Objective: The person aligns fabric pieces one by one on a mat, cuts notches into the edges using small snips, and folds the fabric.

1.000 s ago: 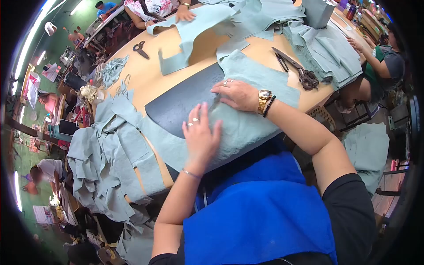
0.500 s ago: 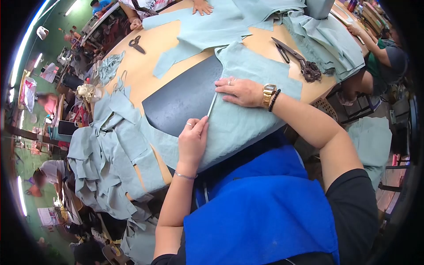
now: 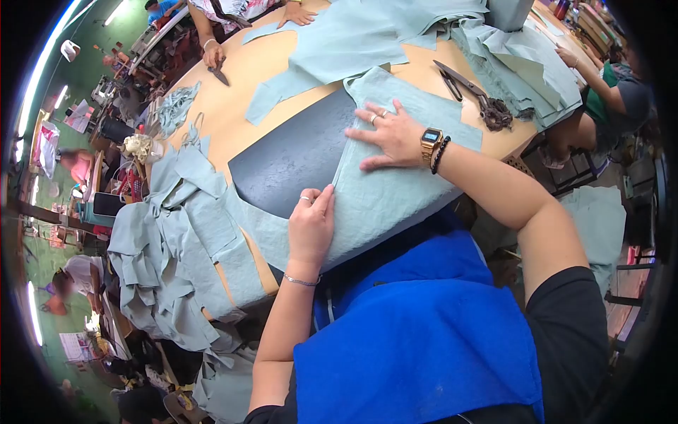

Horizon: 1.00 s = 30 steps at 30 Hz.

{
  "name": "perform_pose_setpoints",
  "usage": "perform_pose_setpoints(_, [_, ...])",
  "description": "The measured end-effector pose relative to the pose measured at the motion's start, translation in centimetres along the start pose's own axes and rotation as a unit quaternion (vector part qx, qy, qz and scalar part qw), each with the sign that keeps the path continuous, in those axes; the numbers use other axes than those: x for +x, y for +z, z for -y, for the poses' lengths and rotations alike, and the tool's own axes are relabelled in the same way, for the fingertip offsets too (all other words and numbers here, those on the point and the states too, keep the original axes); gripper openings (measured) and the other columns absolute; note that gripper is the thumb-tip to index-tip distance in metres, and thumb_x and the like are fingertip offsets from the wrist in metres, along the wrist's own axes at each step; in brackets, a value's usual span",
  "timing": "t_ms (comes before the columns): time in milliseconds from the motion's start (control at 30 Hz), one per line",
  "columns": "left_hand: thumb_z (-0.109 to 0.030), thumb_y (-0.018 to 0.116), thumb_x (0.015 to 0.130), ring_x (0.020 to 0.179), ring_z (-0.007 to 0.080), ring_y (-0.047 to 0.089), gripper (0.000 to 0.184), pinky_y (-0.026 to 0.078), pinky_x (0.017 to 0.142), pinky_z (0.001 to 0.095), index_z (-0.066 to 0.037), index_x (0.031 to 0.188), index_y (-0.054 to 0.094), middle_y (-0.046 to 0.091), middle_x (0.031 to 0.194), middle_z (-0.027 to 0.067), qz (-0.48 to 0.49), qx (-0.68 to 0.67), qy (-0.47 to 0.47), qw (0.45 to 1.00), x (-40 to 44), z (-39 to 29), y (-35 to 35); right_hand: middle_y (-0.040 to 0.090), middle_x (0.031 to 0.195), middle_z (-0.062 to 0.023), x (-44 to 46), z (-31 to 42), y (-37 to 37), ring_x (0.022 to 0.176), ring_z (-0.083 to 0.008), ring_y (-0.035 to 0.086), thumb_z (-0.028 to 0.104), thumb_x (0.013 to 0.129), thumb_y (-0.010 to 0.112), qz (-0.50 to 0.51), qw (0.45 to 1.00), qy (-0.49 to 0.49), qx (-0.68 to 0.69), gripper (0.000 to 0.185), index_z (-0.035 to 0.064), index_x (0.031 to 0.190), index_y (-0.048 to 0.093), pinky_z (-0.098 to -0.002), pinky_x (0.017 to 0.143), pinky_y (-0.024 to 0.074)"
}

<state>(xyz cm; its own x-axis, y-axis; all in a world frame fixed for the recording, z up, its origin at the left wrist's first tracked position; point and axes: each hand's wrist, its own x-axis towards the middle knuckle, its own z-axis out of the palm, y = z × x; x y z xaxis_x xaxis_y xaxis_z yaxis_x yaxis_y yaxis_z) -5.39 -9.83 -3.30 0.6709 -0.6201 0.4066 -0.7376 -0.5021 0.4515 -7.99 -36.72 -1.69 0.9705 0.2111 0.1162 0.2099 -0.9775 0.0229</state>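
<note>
Pale green fabric lies over a dark, smooth flat panel near the table's front edge. My right hand rests flat on this fabric, fingers spread, just right of where the cloth's edge crosses the panel. Lower on the same edge, my left hand pinches the fabric edge between thumb and forefinger. A thin raised fold runs upward from that pinch. The cloth hides the panel's right part.
Dark shears lie right of the fabric on the wooden table. Across it, a person's hand holds scissors. Cut fabric pieces are heaped at left; stacked fabric sits at far right. Another person works there.
My right hand has shifted slightly right, off the cloth's edge, and its fingers have spread. My left hand keeps its pinch. Across the table, the other person's hand has reached onto the scissors.
</note>
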Motion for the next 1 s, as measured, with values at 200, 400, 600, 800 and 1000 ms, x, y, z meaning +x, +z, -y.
perform_pose_setpoints(200, [-0.013, 0.067, 0.09, 0.071, 0.0272, 0.065, 0.016, 0.053, 0.065, 0.0376, -0.006, 0.103, 0.073, 0.065, 0.088, 0.01, 0.005, -0.03, -0.02, 0.999, 0.0, -0.2, -0.8, 0.059, 0.127, -0.0118, -0.6, 4.6, -0.1, 0.116, -0.0297, 0.059, 0.051, 0.09, 0.063, -0.052, 0.978, -0.137, 0.149, 0.055, 0.0148, 0.131, 0.058, -0.0424, 0.1, 0.0458])
perform_pose_setpoints(400, [-0.014, 0.068, 0.088, 0.075, 0.0265, 0.064, 0.012, 0.048, 0.068, 0.039, -0.007, 0.097, 0.072, 0.065, 0.086, 0.0073, 0.017, -0.023, 0.001, 1.0, -1.5, 1.0, -2.1, 0.053, 0.135, -0.0155, -1.2, 5.7, 0.5, 0.125, -0.0345, 0.052, 0.059, 0.088, 0.059, -0.047, 0.987, -0.119, 0.1, 0.061, 0.0207, 0.136, 0.056, -0.0512, 0.102, 0.0423])
perform_pose_setpoints(600, [-0.015, 0.068, 0.087, 0.078, 0.0233, 0.064, 0.013, 0.045, 0.072, 0.0381, -0.009, 0.098, 0.073, 0.065, 0.086, 0.0054, 0.005, 0.044, 0.04, 0.998, -1.8, 0.8, -2.3, 0.049, 0.141, -0.0182, -2.4, 7.0, -0.7, 0.127, -0.0369, 0.05, 0.062, 0.087, 0.058, -0.072, 0.994, -0.087, 0.005, 0.063, 0.0229, 0.137, 0.054, -0.0546, 0.1, 0.0416])
perform_pose_setpoints(800, [-0.02, 0.07, 0.087, 0.075, 0.0228, 0.062, 0.017, 0.042, 0.089, 0.0438, -0.01, 0.099, 0.074, 0.066, 0.084, 0.0052, 0.07, 0.026, -0.014, 0.997, -1.2, 1.2, -4.0, 0.058, 0.128, -0.0137, -1.2, 8.6, 0.2, 0.116, -0.03, 0.058, 0.053, 0.089, 0.062, -0.082, 0.977, -0.138, 0.139, 0.056, 0.0126, 0.129, 0.059, -0.0438, 0.096, 0.0462])
perform_pose_setpoints(1000, [-0.023, 0.072, 0.086, 0.074, 0.0202, 0.062, 0.014, 0.029, 0.109, 0.0565, -0.016, 0.098, 0.075, 0.067, 0.085, 0.0001, 0.183, 0.064, -0.093, 0.977, -1.1, 2.2, -6.9, 0.057, 0.128, -0.017, -1.5, 9.4, 0.1, 0.12, -0.0317, 0.055, 0.053, 0.089, 0.061, -0.045, 0.975, -0.146, 0.163, 0.056, 0.0136, 0.129, 0.06, -0.0434, 0.096, 0.0467])
